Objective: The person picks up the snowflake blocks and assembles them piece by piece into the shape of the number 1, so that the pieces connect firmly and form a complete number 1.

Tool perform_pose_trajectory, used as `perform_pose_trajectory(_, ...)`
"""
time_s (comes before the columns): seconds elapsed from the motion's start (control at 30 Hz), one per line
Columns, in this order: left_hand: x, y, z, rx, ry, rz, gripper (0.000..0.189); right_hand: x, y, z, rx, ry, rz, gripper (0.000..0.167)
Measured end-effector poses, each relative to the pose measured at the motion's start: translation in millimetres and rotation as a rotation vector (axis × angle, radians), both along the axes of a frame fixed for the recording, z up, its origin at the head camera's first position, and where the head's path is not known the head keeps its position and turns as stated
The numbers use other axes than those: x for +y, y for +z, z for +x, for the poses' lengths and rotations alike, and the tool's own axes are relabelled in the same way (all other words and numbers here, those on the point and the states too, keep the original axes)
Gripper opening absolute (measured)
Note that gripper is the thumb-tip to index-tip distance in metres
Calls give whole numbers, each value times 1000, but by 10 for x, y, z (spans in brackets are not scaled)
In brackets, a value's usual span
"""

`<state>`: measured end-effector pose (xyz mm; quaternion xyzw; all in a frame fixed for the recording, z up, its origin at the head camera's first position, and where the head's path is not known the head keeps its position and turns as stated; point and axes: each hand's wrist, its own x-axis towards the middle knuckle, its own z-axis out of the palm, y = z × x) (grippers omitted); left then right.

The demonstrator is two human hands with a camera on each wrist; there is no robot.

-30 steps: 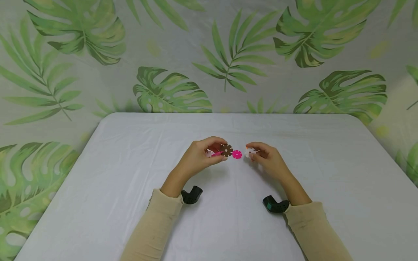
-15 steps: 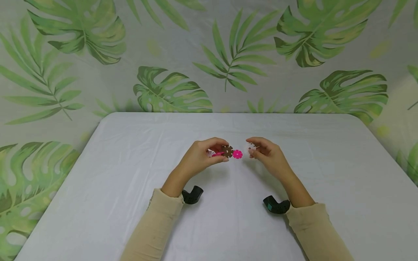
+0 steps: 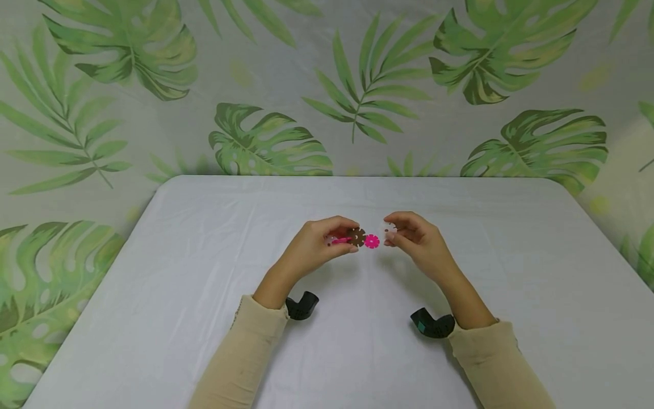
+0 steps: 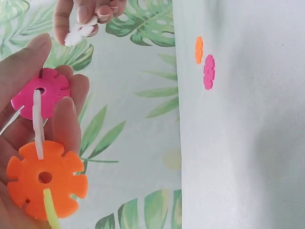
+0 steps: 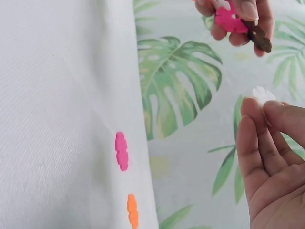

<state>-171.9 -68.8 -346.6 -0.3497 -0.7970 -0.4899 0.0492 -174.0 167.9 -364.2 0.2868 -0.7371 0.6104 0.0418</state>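
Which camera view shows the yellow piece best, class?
The left wrist view: the yellow piece appears close up, edge-on against the orange disc, though the frame cuts it off. Neither head nor right wrist view shows it.

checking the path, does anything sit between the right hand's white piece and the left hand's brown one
Nothing visible stands between the white piece and brown piece; the pink piece seen there from above lies on the table.

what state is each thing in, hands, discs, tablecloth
left hand: holds the disc chain
disc chain: pieces slotted together
right hand: pinches the single white disc
single white disc: apart from the chain
loose pink disc: lying on the tablecloth
loose orange disc: lying on the tablecloth
tablecloth: spread out, lightly creased
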Motion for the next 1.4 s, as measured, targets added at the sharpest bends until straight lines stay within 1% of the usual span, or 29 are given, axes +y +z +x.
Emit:
perform_pose_trajectory(0.1,3,-2,-1,-1,-7,-3,37,-15,27,19,4,24,-14,28)
perform_pose_trajectory(0.53,11,9,9,-12,-11,-10,35,-92,82,77,5,68,-38,23)
perform_pose_trajectory(0.73,13,-1,10,-22,-14,-16,34,-123,82,94,33,67,-32,23)
perform_pose_trajectory(1.07,22,-5,20,-31,-21,-20,33,-164,58,111,50,58,-34,21)
perform_pose_trajectory(1.4,24,-3,24,-42,-26,-15,34,-190,35,115,108,46,-91,20)
